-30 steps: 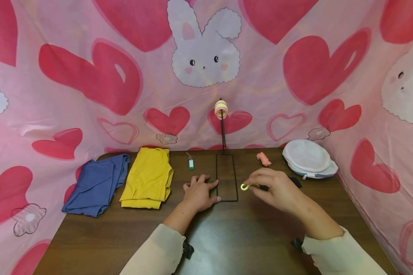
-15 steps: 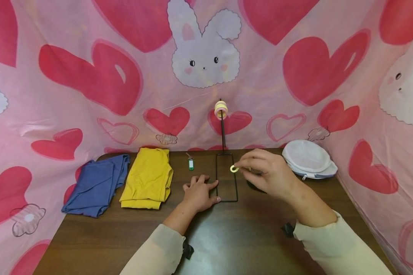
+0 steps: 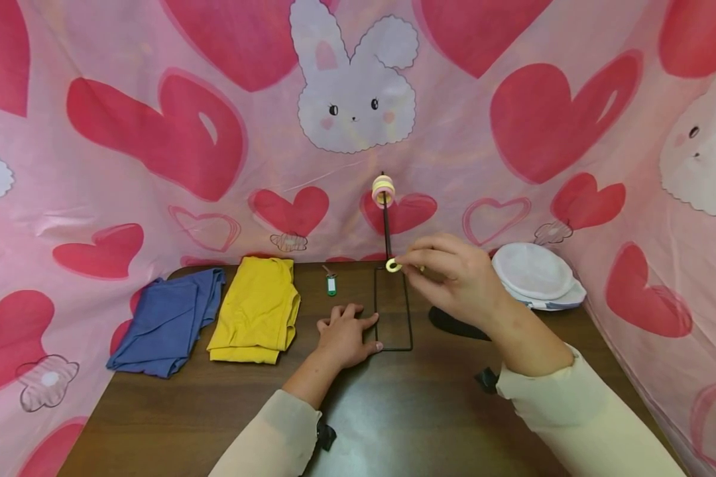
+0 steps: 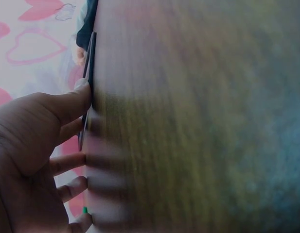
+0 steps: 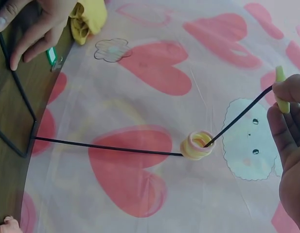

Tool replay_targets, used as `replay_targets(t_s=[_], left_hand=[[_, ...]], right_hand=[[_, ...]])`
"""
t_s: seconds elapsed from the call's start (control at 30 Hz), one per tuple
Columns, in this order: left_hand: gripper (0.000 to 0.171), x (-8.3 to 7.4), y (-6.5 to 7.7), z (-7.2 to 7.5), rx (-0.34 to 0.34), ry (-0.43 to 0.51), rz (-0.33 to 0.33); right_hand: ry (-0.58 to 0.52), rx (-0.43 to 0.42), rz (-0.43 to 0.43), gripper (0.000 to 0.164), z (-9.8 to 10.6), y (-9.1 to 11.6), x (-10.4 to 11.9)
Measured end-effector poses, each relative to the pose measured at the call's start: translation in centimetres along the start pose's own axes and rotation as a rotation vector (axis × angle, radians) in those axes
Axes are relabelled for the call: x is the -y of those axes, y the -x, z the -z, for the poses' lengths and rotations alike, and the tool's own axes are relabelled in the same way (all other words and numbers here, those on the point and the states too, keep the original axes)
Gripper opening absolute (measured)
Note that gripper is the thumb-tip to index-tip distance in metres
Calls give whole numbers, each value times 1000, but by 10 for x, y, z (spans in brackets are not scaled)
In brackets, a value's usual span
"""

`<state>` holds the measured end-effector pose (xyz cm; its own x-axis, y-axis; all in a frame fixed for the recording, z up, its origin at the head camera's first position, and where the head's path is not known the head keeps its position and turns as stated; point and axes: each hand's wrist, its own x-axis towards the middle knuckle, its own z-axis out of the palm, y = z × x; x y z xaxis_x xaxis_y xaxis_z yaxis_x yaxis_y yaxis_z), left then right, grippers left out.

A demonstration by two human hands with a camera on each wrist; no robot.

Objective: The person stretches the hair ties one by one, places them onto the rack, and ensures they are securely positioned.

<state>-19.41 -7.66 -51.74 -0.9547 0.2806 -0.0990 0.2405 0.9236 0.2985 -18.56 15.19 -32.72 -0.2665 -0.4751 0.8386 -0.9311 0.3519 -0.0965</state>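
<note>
A black wire stand (image 3: 411, 318) lies with its rectangular base on the table, and its upright bends forward into an arm. Several pink and yellow hair ties (image 3: 383, 189) hang on that arm. My left hand (image 3: 344, 338) rests with spread fingers at the base's left side, thumb and forefinger touching the wire. My right hand (image 3: 459, 281) pinches a pale yellow hair tie (image 3: 393, 265) between thumb and fingertips. In the right wrist view this hair tie (image 5: 282, 90) is at the arm's tip; whether the wire passes through it I cannot tell.
Folded blue cloth (image 3: 167, 321) and folded yellow cloth (image 3: 255, 308) lie at left. A green key tag (image 3: 331, 285) is behind my left hand. At right are a white zipped pouch (image 3: 534, 271) and a flat black object (image 3: 453, 324). A pink bundle (image 5: 8, 226) shows in the right wrist view.
My right hand has carried the pale yellow hair tie left and up in the head view, from right of the base to the stand's arm tip. The left hand has stayed in place.
</note>
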Motion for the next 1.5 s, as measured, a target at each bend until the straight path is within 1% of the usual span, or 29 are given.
replay_targets(t_s=[0.17,0.37,0.53,0.63,0.8,1.07,1.37,1.5], left_hand=[[66,0,0,0,0,2,-3],[66,0,2,1,-3,7,-5],[67,0,2,0,-1,11,-5],[67,0,2,1,4,10,-2],[67,0,2,2,9,2,1],[66,-2,4,4,9,17,-8],[67,-3,4,3,9,20,-23],[66,-4,4,2,9,19,-24]], right_hand=[[-3,-27,-13,24,-1,-7,-1],[-17,-25,-40,27,-5,-8,-4],[-6,2,-104,24,-9,-7,-11],[13,-3,-147,19,-12,-8,-18],[27,-32,-205,14,-23,-11,-34],[25,-124,-265,15,-44,-16,-58],[59,-177,-373,15,-57,-27,-80],[50,-195,-401,16,-59,-25,-84]])
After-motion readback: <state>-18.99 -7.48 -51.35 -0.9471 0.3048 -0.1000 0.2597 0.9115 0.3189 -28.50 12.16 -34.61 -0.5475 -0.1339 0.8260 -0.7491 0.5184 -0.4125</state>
